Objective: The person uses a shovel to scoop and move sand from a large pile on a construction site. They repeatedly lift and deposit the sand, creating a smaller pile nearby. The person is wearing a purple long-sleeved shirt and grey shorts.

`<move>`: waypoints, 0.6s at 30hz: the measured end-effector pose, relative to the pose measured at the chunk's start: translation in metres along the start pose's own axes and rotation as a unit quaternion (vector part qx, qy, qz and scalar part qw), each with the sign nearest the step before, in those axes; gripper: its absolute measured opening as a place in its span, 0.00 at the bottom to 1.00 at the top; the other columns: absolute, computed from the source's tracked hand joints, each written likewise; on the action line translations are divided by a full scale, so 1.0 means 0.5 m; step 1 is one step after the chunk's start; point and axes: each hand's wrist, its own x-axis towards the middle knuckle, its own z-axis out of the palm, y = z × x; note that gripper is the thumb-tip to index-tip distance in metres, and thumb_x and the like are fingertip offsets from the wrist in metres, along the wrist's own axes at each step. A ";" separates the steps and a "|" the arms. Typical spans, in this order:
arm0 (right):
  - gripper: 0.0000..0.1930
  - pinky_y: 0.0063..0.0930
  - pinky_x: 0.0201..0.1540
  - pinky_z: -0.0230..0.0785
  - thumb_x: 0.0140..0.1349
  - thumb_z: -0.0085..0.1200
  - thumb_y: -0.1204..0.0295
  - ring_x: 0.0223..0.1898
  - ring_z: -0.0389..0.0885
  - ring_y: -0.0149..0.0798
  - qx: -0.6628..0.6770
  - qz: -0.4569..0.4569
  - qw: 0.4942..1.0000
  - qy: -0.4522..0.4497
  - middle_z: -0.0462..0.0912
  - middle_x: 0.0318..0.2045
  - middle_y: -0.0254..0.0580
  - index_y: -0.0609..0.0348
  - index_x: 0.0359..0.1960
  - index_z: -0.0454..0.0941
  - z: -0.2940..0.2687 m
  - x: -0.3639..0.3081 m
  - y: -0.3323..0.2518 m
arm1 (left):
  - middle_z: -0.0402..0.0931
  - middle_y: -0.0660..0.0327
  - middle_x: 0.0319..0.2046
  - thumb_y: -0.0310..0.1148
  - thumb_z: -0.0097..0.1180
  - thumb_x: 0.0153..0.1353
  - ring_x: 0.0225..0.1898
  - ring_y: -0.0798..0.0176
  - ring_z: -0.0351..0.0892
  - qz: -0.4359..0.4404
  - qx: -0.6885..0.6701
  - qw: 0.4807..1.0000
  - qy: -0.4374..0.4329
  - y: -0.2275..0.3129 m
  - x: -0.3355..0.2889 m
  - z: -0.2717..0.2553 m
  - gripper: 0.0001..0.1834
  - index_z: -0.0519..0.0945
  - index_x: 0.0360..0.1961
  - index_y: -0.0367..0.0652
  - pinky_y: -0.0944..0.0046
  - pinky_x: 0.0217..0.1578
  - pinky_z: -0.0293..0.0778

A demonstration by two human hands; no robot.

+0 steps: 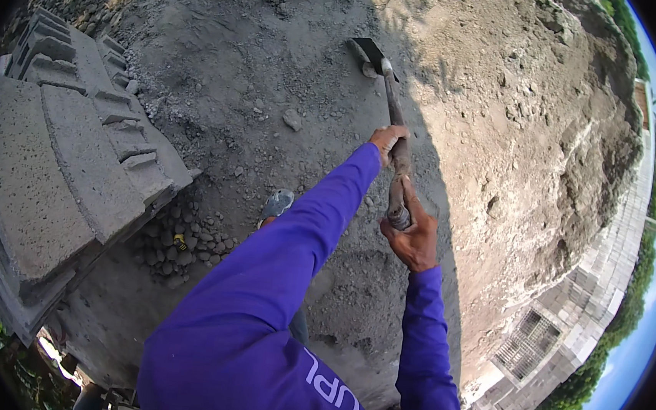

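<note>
A long-handled hoe [397,106] reaches away from me, its dark, flat blade [369,52] low at the dirt next to a small stone. Partway up the wooden handle, my left hand [388,140] is closed round it. Closer to me, my right hand [415,239] grips near the handle's butt end, its thumb lying along the wood. Purple sleeves cover both arms. Loose grey soil [277,70] lies around the blade.
Grey concrete hollow blocks [78,147] are stacked at the left, with a heap of rounded stones [186,240] beside them. My shoe [279,200] shows past my left arm. A sunlit earth mound [548,145] rises at the right, before a block wall [592,280].
</note>
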 end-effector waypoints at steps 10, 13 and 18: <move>0.33 0.31 0.39 0.80 0.48 0.61 0.79 0.38 0.89 0.47 -0.038 -0.035 0.999 -0.013 0.85 0.44 0.62 0.74 0.60 0.73 -0.200 -0.268 -0.234 | 0.74 0.59 0.23 0.34 0.64 0.55 0.22 0.58 0.77 0.038 -0.128 0.988 0.078 -0.131 -0.250 -0.050 0.11 0.75 0.32 0.41 0.49 0.24 0.78; 0.35 0.31 0.31 0.78 0.48 0.63 0.78 0.30 0.88 0.47 -0.055 -0.074 0.994 -0.052 0.85 0.41 0.61 0.70 0.63 0.71 -0.111 -0.263 -0.224 | 0.74 0.57 0.23 0.31 0.63 0.54 0.22 0.58 0.77 0.016 -0.176 0.983 0.044 -0.099 -0.247 -0.115 0.10 0.75 0.32 0.38 0.51 0.23 0.76; 0.44 0.36 0.30 0.76 0.45 0.65 0.76 0.28 0.85 0.50 -0.019 -0.088 0.987 -0.135 0.84 0.32 0.53 0.64 0.69 0.63 0.081 -0.246 -0.274 | 0.75 0.63 0.21 0.34 0.60 0.59 0.19 0.63 0.76 0.038 -0.131 0.990 0.036 -0.057 -0.220 -0.329 0.07 0.75 0.30 0.47 0.56 0.22 0.76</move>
